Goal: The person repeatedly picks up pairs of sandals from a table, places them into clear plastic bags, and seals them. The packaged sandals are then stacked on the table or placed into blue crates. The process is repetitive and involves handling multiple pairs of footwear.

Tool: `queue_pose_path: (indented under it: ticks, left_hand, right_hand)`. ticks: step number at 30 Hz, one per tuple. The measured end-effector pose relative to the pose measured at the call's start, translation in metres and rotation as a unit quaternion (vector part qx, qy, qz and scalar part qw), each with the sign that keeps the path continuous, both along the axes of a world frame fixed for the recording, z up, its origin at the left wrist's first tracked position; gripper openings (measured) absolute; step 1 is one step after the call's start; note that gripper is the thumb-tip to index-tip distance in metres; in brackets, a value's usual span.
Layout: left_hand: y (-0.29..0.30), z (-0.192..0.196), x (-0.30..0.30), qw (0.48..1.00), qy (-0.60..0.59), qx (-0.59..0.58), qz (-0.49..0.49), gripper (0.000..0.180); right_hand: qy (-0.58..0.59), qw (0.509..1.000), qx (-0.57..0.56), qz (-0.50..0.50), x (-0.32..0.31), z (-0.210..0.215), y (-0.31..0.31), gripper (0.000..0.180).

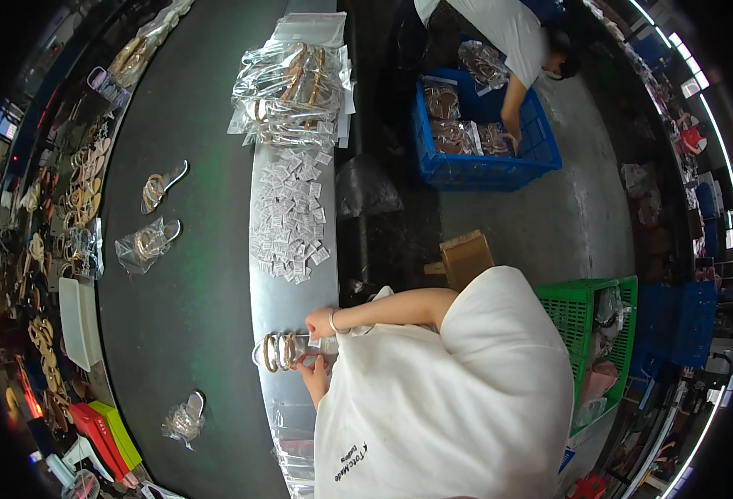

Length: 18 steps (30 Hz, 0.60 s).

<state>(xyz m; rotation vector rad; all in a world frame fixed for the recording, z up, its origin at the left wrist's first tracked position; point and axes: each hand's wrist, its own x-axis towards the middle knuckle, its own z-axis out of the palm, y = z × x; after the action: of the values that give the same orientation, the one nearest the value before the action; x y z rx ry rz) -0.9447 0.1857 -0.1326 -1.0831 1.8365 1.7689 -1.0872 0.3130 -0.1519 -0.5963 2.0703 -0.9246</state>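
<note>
A sandal [281, 353] with gold and white straps lies on the pale metal ledge beside the belt, its toe end toward the belt. My left hand [314, 381] is at the sandal's inner end, thumb and fingers closed on its edge. Just above it in the picture, my right hand [322, 323] is closed in a pinch over the same end. A small whitish piece shows beneath its fingers, too small to name surely. Farther up the ledge lies a spread of small white packets [291, 212]. Beyond them is a stack of bagged sandals [291, 93].
The dark conveyor belt [208, 308] carries several bagged sandals [146, 245]. Clear plastic bags [296, 453] lie on the ledge below my hands. A co-worker [499, 33] reaches into a blue crate [483, 176]. Behind me stand a green crate [570, 291] and a brown box [468, 258].
</note>
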Motion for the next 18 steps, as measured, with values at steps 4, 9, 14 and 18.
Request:
queue_pose_path:
  ticks: [4,9,14,18]
  left_hand:
    - [0.004,-0.005,-0.007,0.997,0.038,0.067,0.008,0.047]
    - [0.006,-0.001,-0.018,0.991,0.062,0.116,-0.001,0.045]
    - [0.004,0.029,-0.025,0.988,0.085,0.12,-0.044,0.043]
    - [-0.016,0.013,-0.027,0.987,0.092,0.118,-0.062,0.03]
  right_hand:
    - [0.02,0.998,0.055,0.014,0.01,-0.004,-0.014,0.025]
    - [0.083,0.996,0.01,-0.033,-0.007,-0.015,-0.006,0.025]
    - [0.004,0.998,-0.002,-0.07,-0.022,0.0,-0.004,0.023]
    - [0.146,0.989,0.021,-0.013,-0.016,-0.01,-0.006,0.017]
